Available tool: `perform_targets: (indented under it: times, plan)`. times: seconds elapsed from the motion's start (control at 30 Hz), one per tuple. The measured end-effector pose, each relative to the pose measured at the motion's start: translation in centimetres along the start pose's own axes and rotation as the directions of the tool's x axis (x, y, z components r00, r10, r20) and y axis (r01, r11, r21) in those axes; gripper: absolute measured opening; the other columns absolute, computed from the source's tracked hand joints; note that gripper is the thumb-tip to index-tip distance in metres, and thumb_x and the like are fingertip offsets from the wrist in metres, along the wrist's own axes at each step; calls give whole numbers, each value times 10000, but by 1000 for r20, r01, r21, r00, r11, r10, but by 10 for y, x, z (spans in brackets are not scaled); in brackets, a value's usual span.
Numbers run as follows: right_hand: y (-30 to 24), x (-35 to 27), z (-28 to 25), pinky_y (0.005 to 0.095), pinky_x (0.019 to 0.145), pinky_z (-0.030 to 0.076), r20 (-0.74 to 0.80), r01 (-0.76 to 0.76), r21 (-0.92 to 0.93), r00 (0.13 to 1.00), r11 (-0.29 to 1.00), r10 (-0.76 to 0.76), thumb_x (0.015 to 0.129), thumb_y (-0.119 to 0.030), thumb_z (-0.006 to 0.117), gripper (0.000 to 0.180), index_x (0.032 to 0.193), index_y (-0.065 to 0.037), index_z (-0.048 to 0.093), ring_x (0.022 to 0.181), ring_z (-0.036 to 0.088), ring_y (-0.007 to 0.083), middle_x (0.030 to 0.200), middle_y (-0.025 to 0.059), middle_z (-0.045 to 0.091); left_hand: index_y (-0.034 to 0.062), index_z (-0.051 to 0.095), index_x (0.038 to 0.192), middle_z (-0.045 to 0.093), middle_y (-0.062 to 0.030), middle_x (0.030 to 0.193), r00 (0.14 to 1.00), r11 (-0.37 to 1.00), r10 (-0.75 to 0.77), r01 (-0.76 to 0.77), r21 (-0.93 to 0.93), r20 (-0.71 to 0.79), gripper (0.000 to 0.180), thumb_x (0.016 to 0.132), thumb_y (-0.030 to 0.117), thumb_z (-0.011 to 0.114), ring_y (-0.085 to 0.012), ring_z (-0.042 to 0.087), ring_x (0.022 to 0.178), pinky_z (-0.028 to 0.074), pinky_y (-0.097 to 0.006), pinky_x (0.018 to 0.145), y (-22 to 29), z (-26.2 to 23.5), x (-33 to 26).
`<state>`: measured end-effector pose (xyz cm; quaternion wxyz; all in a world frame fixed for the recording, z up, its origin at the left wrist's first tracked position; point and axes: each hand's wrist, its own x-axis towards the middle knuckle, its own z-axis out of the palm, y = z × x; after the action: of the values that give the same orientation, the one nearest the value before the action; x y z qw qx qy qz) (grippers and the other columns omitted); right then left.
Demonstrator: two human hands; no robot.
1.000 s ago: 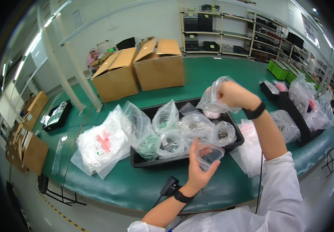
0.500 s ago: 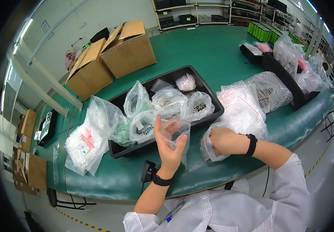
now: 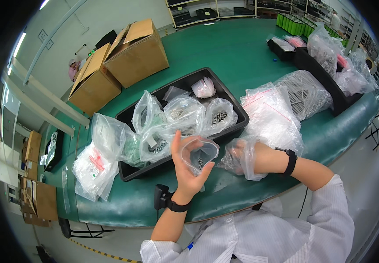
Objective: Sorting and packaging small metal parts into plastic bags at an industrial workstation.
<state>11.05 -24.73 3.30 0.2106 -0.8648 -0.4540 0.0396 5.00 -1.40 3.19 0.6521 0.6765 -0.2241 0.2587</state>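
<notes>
My left hand holds a small clear plastic bag, its mouth spread between thumb and fingers. A few small dark metal parts show inside it. To the right, my right hand reaches into another clear bag, its fingers curled and blurred by the plastic; what they hold cannot be made out. Behind both hands stands a black tray of opened clear bags. One open bag contains small metal parts, and another has grey ones.
Flat clear bags are piled right of the tray, beside a bag of long thin metal pieces. More bags lie at left. Cardboard boxes stand at the back left of the green table; a person is beyond.
Small dark parts now show in the bag in my left hand. My right hand sits deeper in its bag, whose plastic now surrounds the fingers. The whole view has shifted slightly.
</notes>
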Motion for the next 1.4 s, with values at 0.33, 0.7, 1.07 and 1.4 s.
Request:
perform_targets:
  times: [0.33,0.7,1.07,1.4]
  plan:
    - [-7,13,18,421,683,523,-50,73,-30,996,997,-74,792,-237,702,302,1042,-95,610,816,628,318,915,130,558,29,137,1519,492,-177,1294,999,997,-54,54,56,-5,980,803,225,777,-256,528,1103,409,-402,994,0,2,-2]
    - [1,14,21,355,647,539,56,-8,237,998,971,-5,818,-124,644,154,943,-36,628,763,665,239,848,99,647,21,142,1514,479,-154,1301,999,998,-19,17,65,28,982,766,84,775,-243,544,1082,424,-402,990,-2,2,-2]
    - [6,16,21,428,780,519,191,-73,161,981,984,42,816,-205,663,280,1040,-46,607,902,646,328,915,158,647,39,148,1518,510,-176,1254,990,999,-41,38,24,136,963,791,142,769,-262,547,1102,422,-406,989,-2,7,-4]
    - [24,30,56,397,715,526,76,67,-20,995,998,-66,807,-133,659,349,1138,-64,571,816,634,312,918,152,611,90,132,1535,507,-177,1305,892,947,-285,319,-42,351,938,821,102,740,-194,552,1032,439,-368,968,-10,6,-9]
